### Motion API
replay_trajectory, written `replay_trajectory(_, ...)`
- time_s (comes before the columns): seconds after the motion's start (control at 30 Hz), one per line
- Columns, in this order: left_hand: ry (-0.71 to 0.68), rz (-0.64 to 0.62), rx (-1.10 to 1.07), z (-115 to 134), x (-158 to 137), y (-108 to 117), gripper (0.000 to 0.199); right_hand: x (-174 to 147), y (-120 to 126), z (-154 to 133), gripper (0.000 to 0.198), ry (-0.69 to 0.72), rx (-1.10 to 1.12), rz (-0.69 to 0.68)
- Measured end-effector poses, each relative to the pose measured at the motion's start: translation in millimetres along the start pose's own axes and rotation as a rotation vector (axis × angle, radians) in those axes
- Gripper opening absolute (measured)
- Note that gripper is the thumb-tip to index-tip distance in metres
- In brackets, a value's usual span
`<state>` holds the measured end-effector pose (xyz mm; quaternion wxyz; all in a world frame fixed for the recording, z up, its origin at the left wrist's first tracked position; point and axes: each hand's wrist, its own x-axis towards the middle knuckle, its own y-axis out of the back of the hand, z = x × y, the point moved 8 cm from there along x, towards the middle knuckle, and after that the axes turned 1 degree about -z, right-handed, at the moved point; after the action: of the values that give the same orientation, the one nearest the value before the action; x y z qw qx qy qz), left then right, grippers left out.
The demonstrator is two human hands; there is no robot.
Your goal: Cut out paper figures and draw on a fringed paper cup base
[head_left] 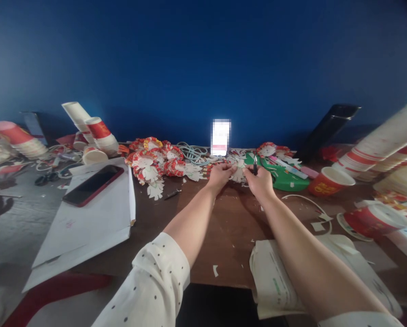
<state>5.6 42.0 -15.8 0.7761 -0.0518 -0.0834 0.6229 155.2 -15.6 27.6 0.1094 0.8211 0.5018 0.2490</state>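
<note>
Both arms reach forward over the brown table. My left hand is closed, its fingertips pinching the left edge of a white, petal-edged paper cut-out. On the opposite edge of that piece, my right hand has its thumb and fingers closed. A dark pen with a silver tip also sits in my right hand, pointing up. Left of my hands lies a heap of red-and-white cut paper flowers. A green sheet with markers on it lies just right of my right hand.
A lit phone stands against the blue wall. Another phone rests on white papers at left. Paper cups and stacked cups crowd the right. A folded cloth-like bag lies under my right forearm. Paper scraps dot the table.
</note>
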Motion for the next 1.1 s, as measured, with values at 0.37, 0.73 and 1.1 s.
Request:
replay_trajectory(0.37, -0.003, 0.015, 0.001, -5, 3, 3, 0.031, -1, -2, 3, 0.047, -0.032, 0.005, -0.023)
replay_trajectory(0.73, 0.05, -0.029, -0.133, -4, -2, -4, 0.028, -1, 7, 0, 0.036, -0.026, -0.009, 0.036)
replay_trajectory(1.1, 0.026, 0.027, -0.039, -6, 6, 2, 0.021, -1, 10, 2, 0.041, -0.083, -0.008, 0.071)
